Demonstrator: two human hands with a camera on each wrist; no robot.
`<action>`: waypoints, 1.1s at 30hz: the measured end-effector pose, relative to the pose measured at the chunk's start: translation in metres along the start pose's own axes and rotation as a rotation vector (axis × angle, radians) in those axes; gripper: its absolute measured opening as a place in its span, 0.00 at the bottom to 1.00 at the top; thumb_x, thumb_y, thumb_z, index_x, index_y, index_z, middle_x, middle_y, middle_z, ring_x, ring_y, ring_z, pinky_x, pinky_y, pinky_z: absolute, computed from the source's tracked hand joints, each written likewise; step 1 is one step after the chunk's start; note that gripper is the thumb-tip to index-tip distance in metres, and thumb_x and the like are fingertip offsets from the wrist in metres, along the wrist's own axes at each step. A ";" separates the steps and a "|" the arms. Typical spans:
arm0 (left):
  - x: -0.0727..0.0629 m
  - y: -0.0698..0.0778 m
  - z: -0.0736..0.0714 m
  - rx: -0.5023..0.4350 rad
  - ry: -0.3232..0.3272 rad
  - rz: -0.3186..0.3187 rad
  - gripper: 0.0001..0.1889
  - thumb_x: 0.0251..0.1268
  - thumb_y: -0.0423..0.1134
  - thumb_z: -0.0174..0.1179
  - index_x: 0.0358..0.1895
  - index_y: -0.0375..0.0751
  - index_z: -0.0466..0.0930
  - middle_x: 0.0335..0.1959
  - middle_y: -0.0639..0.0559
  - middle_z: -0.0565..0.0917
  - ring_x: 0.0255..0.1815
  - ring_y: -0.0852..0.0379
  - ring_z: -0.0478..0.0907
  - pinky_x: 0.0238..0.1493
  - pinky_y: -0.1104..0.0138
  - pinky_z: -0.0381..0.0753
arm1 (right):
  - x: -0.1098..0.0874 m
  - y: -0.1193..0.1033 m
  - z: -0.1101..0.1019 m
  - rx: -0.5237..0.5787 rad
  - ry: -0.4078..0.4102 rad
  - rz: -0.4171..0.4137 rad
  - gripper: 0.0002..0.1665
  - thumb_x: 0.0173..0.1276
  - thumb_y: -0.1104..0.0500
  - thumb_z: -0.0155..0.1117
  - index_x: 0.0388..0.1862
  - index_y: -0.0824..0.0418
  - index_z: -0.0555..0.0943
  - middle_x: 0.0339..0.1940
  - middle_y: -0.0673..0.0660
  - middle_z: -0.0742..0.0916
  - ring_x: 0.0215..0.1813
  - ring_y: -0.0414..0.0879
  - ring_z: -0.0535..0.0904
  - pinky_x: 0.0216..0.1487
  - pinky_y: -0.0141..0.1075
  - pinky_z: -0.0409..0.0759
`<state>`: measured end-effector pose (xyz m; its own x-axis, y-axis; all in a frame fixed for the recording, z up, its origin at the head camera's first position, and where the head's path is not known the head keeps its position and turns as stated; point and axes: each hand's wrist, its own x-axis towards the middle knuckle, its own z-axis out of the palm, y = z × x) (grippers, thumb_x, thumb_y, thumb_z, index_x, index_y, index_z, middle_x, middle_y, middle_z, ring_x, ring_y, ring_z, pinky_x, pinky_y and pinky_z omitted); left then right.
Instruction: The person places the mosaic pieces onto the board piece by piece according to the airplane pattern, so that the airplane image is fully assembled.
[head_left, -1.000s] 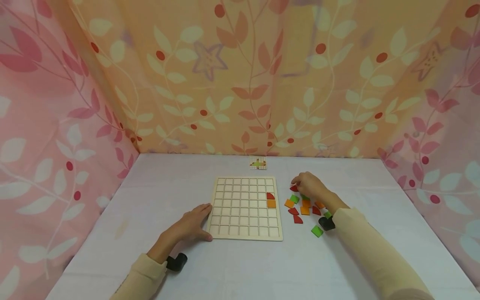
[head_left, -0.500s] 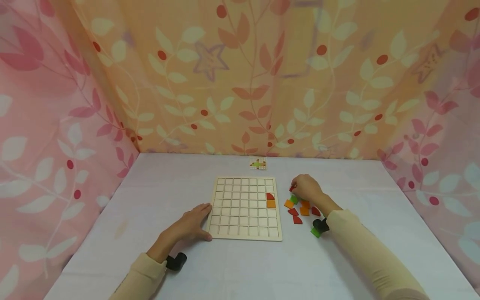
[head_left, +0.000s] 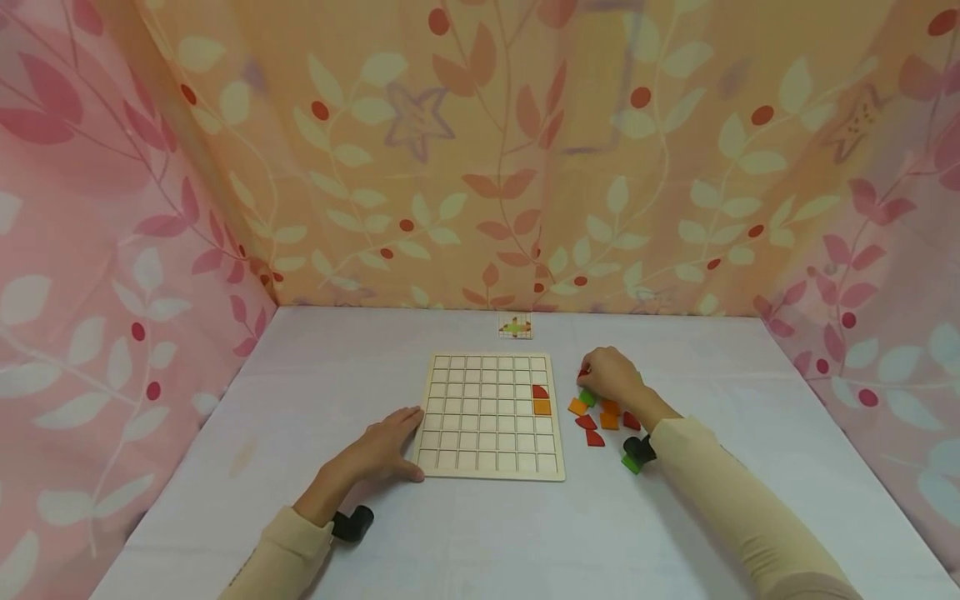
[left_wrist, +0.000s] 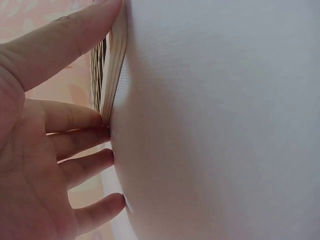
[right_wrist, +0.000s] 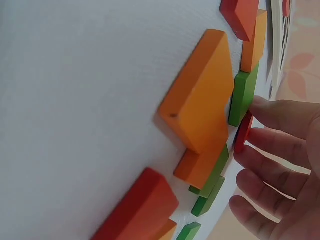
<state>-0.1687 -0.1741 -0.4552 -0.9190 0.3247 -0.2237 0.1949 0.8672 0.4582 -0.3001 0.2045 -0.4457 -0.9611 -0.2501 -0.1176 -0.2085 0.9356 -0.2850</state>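
Note:
My left hand (head_left: 384, 446) rests at the left edge of a pale wooden grid board (head_left: 480, 421), thumb and fingers spread and relaxed. The left wrist view shows the board's side edge (left_wrist: 116, 70) by the thumb and index finger. To the right of the board, my right hand (head_left: 615, 375) pinches a small red quarter-round tile (right_wrist: 244, 131) between thumb and fingertips, close over the table. On the board, a red quarter-round tile (head_left: 540, 391) sits in a right-column cell, directly behind an orange square tile (head_left: 542, 407).
Loose tiles lie around my right hand: an orange square (head_left: 577, 407), a green square (head_left: 587, 398), several red ones such as a red tile (head_left: 595, 437), and a green tile (head_left: 631, 463) beneath the wrist camera. A small pattern card (head_left: 516, 326) lies behind the board.
My right hand has shifted slightly left and closer to the board, tilting the red tile in its fingertips. The left hand and the board stay put.

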 end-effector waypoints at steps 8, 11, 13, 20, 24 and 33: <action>-0.002 0.002 -0.002 0.001 0.005 0.015 0.52 0.44 0.44 0.77 0.72 0.28 0.59 0.74 0.34 0.62 0.76 0.36 0.57 0.69 0.40 0.61 | 0.000 -0.001 0.000 0.002 -0.007 0.010 0.11 0.63 0.55 0.70 0.37 0.62 0.87 0.35 0.58 0.86 0.37 0.50 0.74 0.38 0.37 0.80; -0.002 0.002 -0.001 0.000 0.003 0.009 0.51 0.45 0.44 0.77 0.72 0.28 0.59 0.74 0.35 0.62 0.76 0.36 0.56 0.69 0.40 0.60 | 0.000 0.000 0.000 0.002 -0.012 0.009 0.12 0.63 0.55 0.69 0.39 0.63 0.86 0.35 0.58 0.85 0.37 0.49 0.74 0.40 0.37 0.81; -0.002 0.002 -0.001 0.002 0.003 0.006 0.51 0.45 0.44 0.77 0.72 0.29 0.59 0.74 0.35 0.62 0.76 0.37 0.56 0.69 0.40 0.60 | 0.001 0.002 0.001 -0.001 -0.011 0.006 0.12 0.63 0.55 0.69 0.39 0.62 0.86 0.35 0.58 0.86 0.37 0.49 0.74 0.40 0.38 0.81; -0.001 0.002 -0.001 0.001 0.003 0.009 0.51 0.45 0.44 0.77 0.72 0.28 0.59 0.74 0.35 0.62 0.77 0.37 0.56 0.70 0.40 0.60 | 0.002 0.005 0.001 0.020 -0.014 0.000 0.11 0.63 0.54 0.69 0.38 0.62 0.87 0.35 0.57 0.86 0.36 0.49 0.75 0.42 0.39 0.81; -0.001 0.002 -0.001 0.002 0.002 0.007 0.51 0.45 0.44 0.77 0.72 0.29 0.59 0.75 0.35 0.62 0.77 0.37 0.56 0.70 0.40 0.60 | 0.001 0.005 -0.001 0.032 -0.011 0.002 0.12 0.63 0.54 0.70 0.38 0.61 0.87 0.36 0.57 0.86 0.37 0.49 0.75 0.45 0.41 0.82; -0.002 0.003 -0.003 0.000 0.001 0.005 0.52 0.45 0.44 0.77 0.72 0.28 0.59 0.75 0.35 0.61 0.77 0.37 0.55 0.70 0.40 0.59 | -0.004 0.004 -0.003 0.065 0.010 -0.045 0.15 0.62 0.53 0.70 0.43 0.61 0.87 0.38 0.57 0.86 0.41 0.50 0.75 0.49 0.43 0.82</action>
<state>-0.1675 -0.1732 -0.4511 -0.9182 0.3287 -0.2209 0.1992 0.8654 0.4597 -0.2973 0.2101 -0.4440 -0.9529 -0.2883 -0.0938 -0.2394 0.9054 -0.3506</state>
